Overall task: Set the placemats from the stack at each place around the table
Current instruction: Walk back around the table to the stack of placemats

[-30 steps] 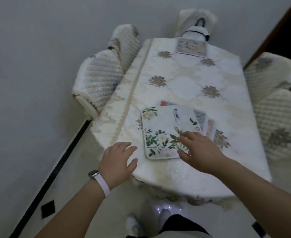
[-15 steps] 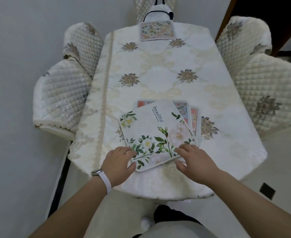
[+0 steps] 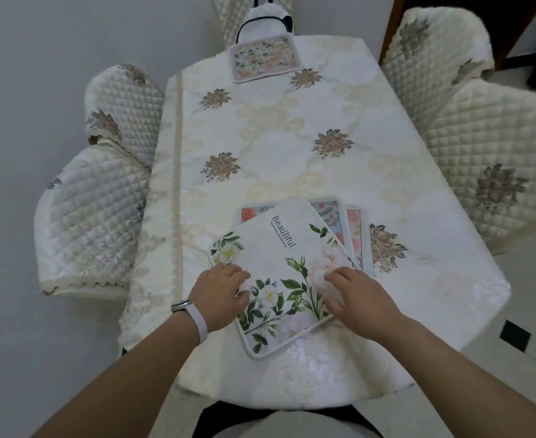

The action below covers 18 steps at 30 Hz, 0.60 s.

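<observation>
While hands (image 3: 219,295) (image 3: 360,298) touch it | top placemat (image 3: 279,248): white, floral, askew | rim seemingly stitched

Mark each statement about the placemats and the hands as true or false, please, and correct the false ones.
1. The left hand and the right hand both rest on the top placemat. True.
2. A single placemat already lies at the far end of the table. True.
3. The top placemat sits squarely on the stack. False: it is turned at an angle, and the lower placemats show past its far right edge.
4. A wristband is on the right wrist. False: the wristband is on the left wrist.
</observation>
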Available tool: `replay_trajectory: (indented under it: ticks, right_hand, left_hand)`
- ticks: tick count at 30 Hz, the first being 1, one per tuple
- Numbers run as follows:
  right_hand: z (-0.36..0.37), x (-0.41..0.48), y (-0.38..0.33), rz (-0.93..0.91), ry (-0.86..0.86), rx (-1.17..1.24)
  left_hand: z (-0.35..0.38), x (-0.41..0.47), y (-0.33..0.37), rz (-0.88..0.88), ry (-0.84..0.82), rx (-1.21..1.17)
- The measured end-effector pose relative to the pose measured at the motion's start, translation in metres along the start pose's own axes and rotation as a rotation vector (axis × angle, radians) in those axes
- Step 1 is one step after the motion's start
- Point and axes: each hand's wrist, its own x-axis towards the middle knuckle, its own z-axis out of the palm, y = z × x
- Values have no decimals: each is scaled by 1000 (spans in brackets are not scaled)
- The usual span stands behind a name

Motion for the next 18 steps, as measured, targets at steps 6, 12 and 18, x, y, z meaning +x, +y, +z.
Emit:
replay_trajectory:
  ticks: [6, 12, 18]
  right_hand:
    - [13, -7, -3, 206, 18, 99]
    - [47, -22, -28, 501, 65, 268]
    - [75, -34, -64, 660, 90, 297]
  left_hand:
    - [3, 46, -23, 141, -39, 28]
    - [8, 99, -44, 178, -152, 26]
    - [10, 133, -62, 190, -252, 39]
